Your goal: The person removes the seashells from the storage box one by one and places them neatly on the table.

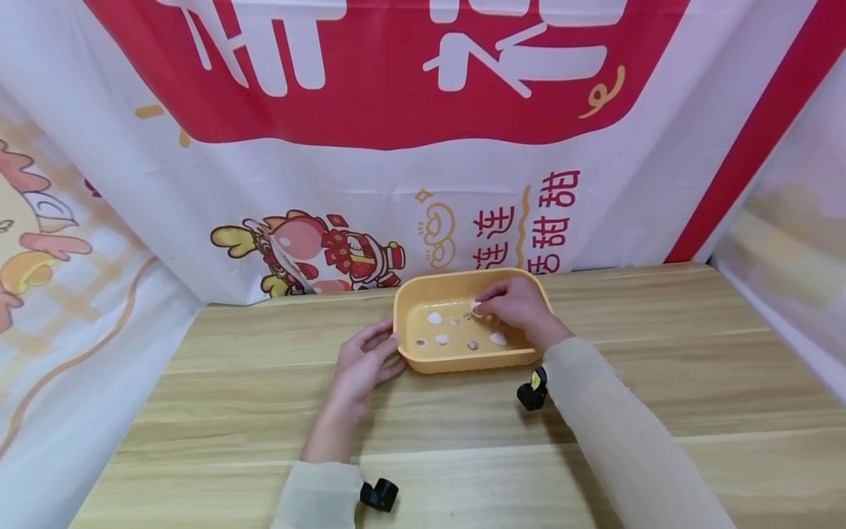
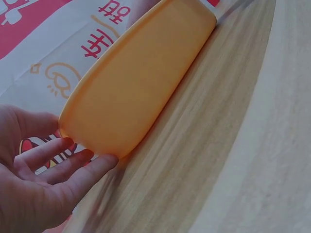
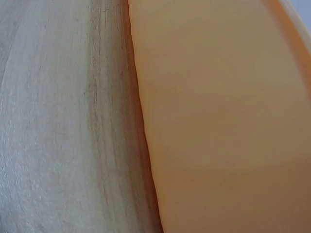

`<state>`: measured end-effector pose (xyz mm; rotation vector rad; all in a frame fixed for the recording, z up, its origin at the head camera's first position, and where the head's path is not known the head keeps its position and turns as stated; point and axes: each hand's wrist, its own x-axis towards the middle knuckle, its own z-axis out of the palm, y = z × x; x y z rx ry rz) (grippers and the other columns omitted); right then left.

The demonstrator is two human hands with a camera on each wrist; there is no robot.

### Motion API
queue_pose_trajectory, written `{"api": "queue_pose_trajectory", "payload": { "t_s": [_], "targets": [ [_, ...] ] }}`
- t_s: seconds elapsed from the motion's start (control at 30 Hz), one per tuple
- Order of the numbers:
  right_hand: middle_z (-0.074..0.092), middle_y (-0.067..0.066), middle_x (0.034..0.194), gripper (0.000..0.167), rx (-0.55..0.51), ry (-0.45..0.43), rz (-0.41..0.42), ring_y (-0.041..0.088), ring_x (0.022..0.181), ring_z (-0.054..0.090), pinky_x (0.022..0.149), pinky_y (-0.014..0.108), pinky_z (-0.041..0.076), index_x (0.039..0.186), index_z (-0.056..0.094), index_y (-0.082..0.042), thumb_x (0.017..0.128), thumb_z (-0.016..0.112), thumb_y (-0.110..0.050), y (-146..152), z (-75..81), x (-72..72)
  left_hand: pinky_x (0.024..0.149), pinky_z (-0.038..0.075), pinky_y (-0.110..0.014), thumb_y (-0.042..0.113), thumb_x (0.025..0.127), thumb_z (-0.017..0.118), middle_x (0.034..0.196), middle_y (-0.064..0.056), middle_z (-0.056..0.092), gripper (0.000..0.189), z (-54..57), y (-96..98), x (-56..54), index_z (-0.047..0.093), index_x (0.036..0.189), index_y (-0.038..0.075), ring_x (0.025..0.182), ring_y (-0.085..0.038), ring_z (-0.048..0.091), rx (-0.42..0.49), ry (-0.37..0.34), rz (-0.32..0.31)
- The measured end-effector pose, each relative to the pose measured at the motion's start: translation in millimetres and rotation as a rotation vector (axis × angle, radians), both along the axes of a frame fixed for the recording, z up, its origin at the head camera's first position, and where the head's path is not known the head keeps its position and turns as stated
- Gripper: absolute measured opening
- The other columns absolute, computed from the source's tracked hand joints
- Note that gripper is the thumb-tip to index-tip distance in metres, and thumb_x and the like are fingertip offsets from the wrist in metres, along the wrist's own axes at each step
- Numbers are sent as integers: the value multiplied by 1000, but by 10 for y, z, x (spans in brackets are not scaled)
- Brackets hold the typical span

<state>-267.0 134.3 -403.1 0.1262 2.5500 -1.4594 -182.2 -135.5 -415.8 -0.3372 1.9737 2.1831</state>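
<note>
A yellow plastic basin (image 1: 463, 362) stands on the wooden table, and several small seashells lie apart on its floor, among them a white shell (image 1: 434, 318) and a darker one (image 1: 472, 344). My left hand (image 1: 360, 364) holds the basin's left end, with fingertips against its outer wall; the left wrist view shows those fingers (image 2: 80, 177) at the basin's corner. Inside the basin, my right hand (image 1: 515, 303) pinches a white shell (image 1: 476, 308), which the fingers partly cover. Only the basin's side wall (image 3: 223, 107) and tabletop appear in the right wrist view; the hand is out of frame there.
A printed red and white cloth (image 1: 370, 169) hangs directly behind the basin at the table's back edge. More cloth hangs at both sides. The wooden tabletop (image 1: 449, 448) extends in front of the basin. Each wrist wears a small black camera (image 1: 380, 495).
</note>
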Motion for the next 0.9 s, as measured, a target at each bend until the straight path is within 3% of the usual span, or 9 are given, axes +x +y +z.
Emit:
{"api": "queue_pose_trajectory", "payload": {
  "t_s": [0.2, 0.37, 0.57, 0.73, 0.9],
  "targets": [
    [78, 9, 110, 26, -88, 7, 0, 27, 97, 71, 84, 38, 64, 116, 80, -8, 92, 85, -18, -13, 32, -4, 111, 60, -49, 7, 106, 65, 159, -21, 55, 49, 10, -16, 12, 55, 154, 5, 140, -42, 61, 3, 6, 3],
    [73, 9, 128, 31, -212, -1, -70, 23, 106, 66, 106, 44, 59, 121, 78, -8, 94, 84, -22, 8, 84, -10, 111, 60, -48, 7, 106, 65, 159, -22, 55, 50, 8, -21, 23, 54, 154, 4, 141, -43, 61, 5, 12, -7],
    [69, 4, 136, 37, -342, -28, -134, 19, 113, 62, 116, 44, 55, 125, 76, -12, 94, 86, -28, 25, 240, 69, 112, 60, -48, 9, 106, 65, 158, -22, 56, 49, -1, -17, 27, 55, 154, 5, 140, -42, 61, 3, 13, -1],
    [72, 1, 130, 40, -388, -36, -128, 19, 113, 64, 114, 42, 55, 127, 75, -13, 93, 87, -30, 48, 384, 213, 111, 61, -46, 9, 107, 64, 157, -23, 56, 49, 0, -12, 23, 54, 154, 5, 139, -41, 63, -6, 16, -4],
    [76, -5, 117, 42, -388, -22, -49, 16, 111, 66, 101, 30, 58, 129, 74, -10, 94, 86, -31, 112, 452, 377, 110, 61, -45, 11, 107, 65, 158, -20, 57, 48, 0, -4, 18, 55, 154, 7, 138, -39, 64, -11, 3, 4]
  ]
}}
